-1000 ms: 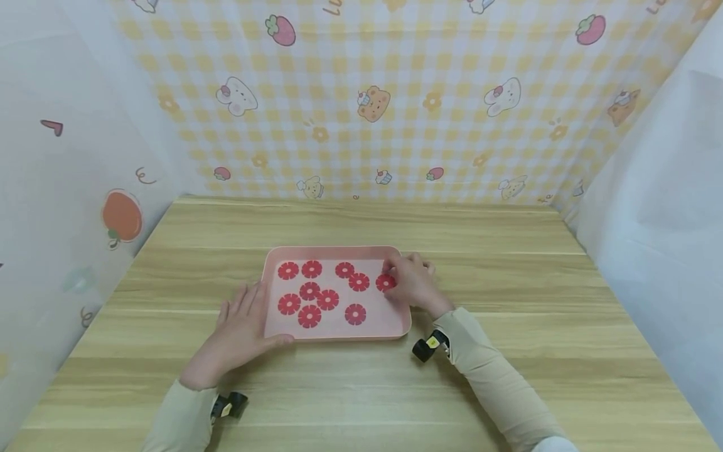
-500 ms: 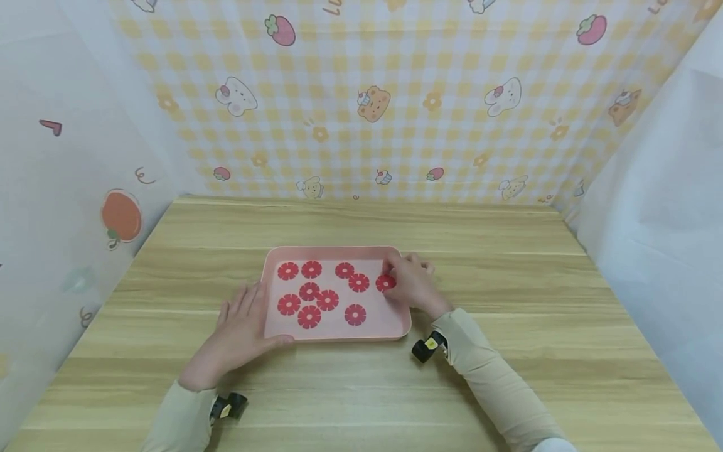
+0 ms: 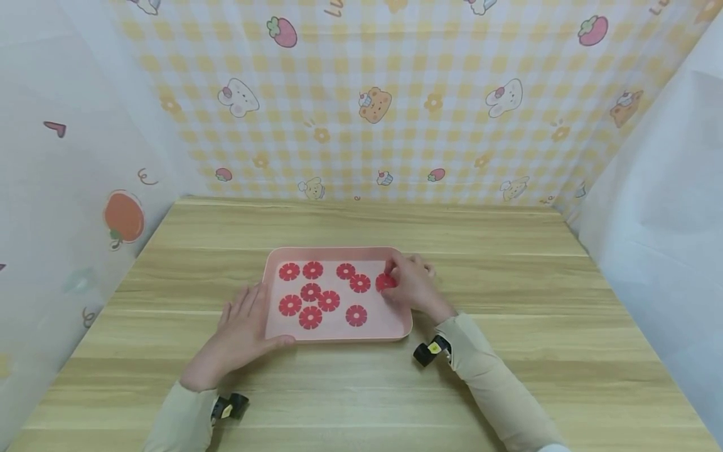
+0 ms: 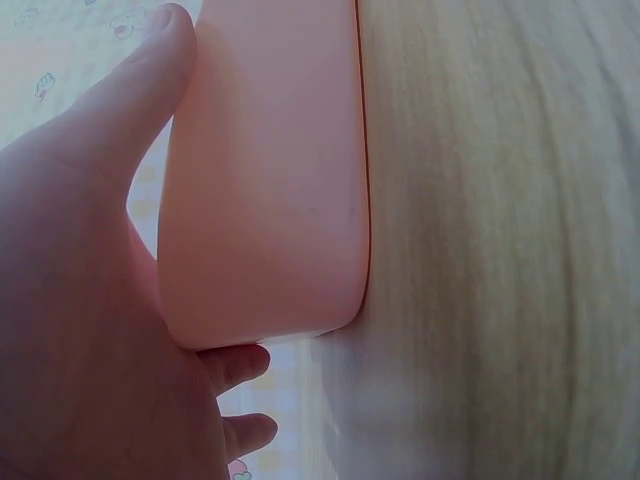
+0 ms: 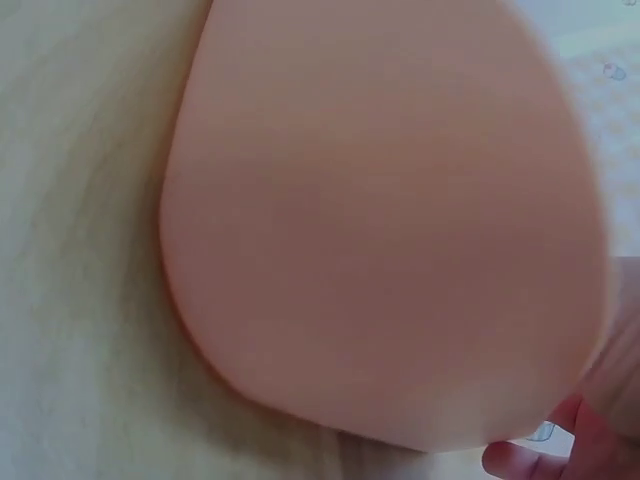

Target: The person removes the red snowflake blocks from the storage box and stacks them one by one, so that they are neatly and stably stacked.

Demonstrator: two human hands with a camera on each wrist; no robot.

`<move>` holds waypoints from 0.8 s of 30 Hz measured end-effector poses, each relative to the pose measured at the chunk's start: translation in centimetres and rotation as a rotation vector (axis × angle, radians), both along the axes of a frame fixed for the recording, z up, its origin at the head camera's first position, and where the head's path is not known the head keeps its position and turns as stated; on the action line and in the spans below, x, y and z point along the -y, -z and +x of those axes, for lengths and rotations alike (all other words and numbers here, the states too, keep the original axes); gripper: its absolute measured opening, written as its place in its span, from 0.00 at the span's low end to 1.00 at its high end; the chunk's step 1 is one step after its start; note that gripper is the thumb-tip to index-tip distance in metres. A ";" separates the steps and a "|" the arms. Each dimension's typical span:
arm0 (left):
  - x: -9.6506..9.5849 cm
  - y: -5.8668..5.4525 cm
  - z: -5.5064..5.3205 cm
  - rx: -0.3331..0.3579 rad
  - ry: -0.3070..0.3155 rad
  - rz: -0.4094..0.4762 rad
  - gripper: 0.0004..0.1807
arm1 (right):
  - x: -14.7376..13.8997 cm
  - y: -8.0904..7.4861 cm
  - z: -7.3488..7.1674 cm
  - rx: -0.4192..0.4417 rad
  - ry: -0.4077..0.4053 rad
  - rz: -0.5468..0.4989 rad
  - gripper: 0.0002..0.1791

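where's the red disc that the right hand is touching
In the head view, the red disc lies at the pink tray's right end, under the right hand.

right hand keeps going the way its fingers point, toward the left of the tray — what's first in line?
Probably the red flower-shaped disc next to the one the right hand pinches inside the pink plastic tray. Depth is unclear; the fingers may pass above it.

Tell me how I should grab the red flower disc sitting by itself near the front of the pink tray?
Pinch that disc by its outer edge, coming straight down from above. It looks thin and lies flat on the tray, so a side grip has little to catch. Bare tray shows all around it, so fingertips probably fit on opposite edges. The left hand rests against the tray's left side.
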State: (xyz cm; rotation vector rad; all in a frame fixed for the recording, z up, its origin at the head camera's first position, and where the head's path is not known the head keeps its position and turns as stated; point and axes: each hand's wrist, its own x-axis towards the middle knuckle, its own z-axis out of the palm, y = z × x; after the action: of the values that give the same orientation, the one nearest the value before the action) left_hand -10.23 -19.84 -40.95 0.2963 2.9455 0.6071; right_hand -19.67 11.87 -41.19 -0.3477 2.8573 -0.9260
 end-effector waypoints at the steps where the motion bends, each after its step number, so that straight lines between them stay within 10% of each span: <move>1: 0.0 0.0 0.0 0.001 -0.001 0.001 0.66 | 0.0 -0.1 0.1 -0.005 0.008 -0.002 0.21; 24: 0.0 0.1 0.1 -0.017 0.004 0.012 0.66 | -1.5 -2.6 0.7 -0.004 -0.028 -0.170 0.28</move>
State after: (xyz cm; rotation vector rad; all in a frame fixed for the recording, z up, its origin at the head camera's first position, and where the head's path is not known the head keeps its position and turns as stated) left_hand -10.14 -19.85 -41.03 0.3107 2.9576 0.6256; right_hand -18.96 13.41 -38.57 -0.4052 2.7761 -1.1668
